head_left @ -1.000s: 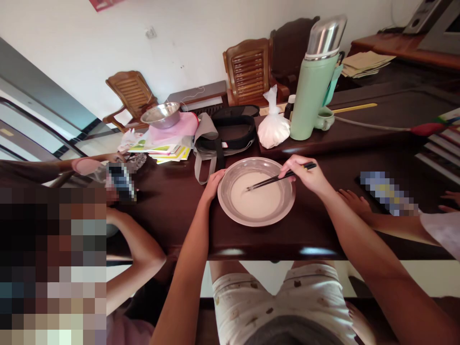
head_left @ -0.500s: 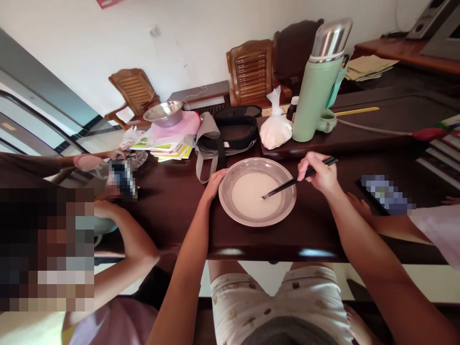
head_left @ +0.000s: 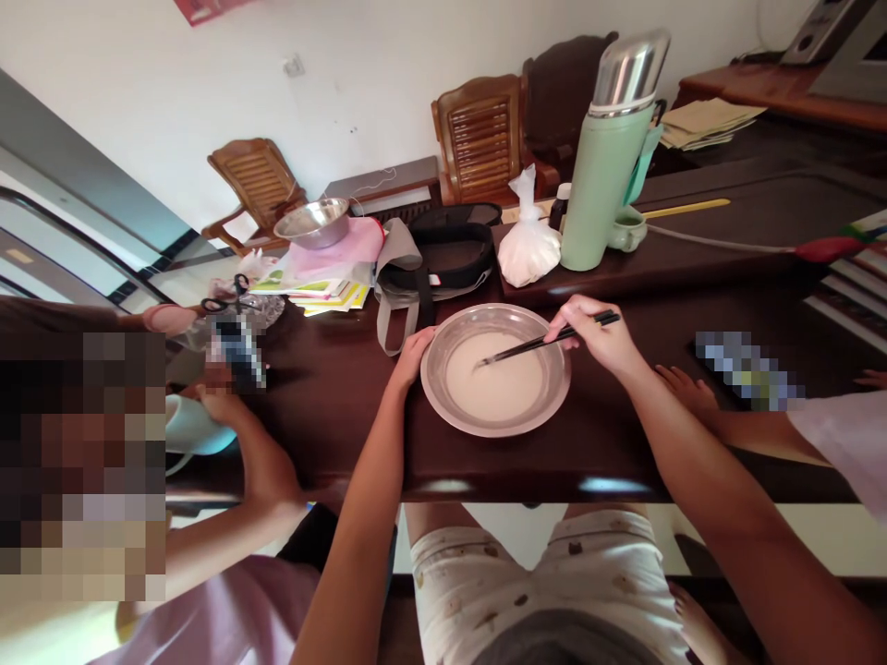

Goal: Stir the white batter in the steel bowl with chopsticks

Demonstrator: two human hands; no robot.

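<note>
Bowl (head_left: 496,428) on table (head_left: 339,388), liquid (head_left: 495,388) inside; plastic bag (head_left: 529,251) behind, left of flask (head_left: 601,189)

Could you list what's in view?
Table: one, dark brown, foreground
Bowl: one, silvery, table centre
Liquid: one pool, whitish, in bowl
Chopsticks: pair, black, in bowl
Tied bag: one, white, behind bowl
Flask: one, green, right of bag
Cup: one, green, beside flask
Straps: several, grey, behind bowl
Basin: one, silvery, left background
Mug: one, pale blue, left edge
Chairs: several, brown, background
Other people: two or more, both sides
Left hand: one, bare, on bowl rim
Right hand: one, bare, on chopsticks
</note>
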